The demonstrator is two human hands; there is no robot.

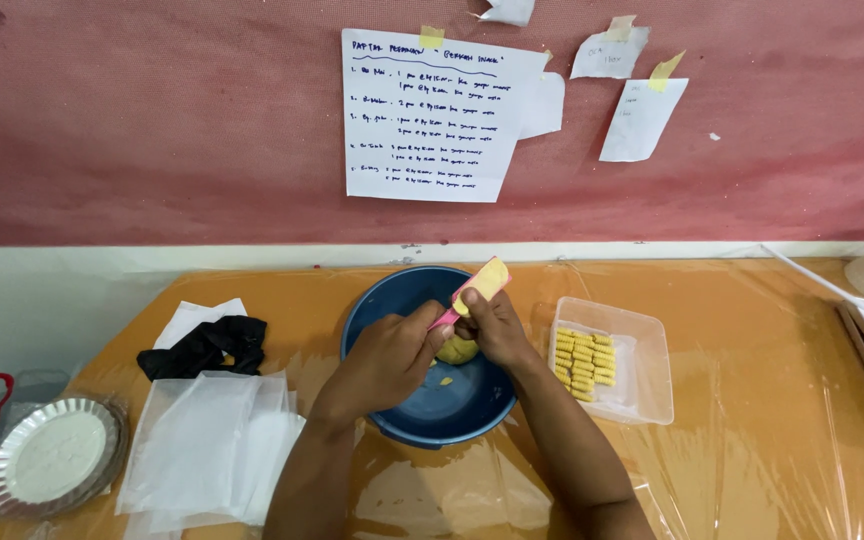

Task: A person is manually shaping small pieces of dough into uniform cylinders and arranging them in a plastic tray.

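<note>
Head view: over the blue bowl point(407, 410), the left hand point(389, 362) and the right hand point(492, 327) both have their fingers closed on a pink mould point(479, 287) packed with yellow dough. A dough lump point(457, 350) lies in the bowl, beneath the hands. The dough looks soft, sticky and easily dented, so hold the stiff mould by its handle. At 3 o'clock of the bowl, a clear tray point(652, 380) holds ridged pieces point(584, 364).

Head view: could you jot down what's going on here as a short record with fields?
Left hand: over the blue bowl, fingers closed on the handle of a pink tool
Right hand: pressing yellow dough on the tool's flat end
In bowl: dough lump
Right of bowl: clear tray with rows of ridged dough pieces
Left of bowl: black cloth, white sheets, foil pan
</note>
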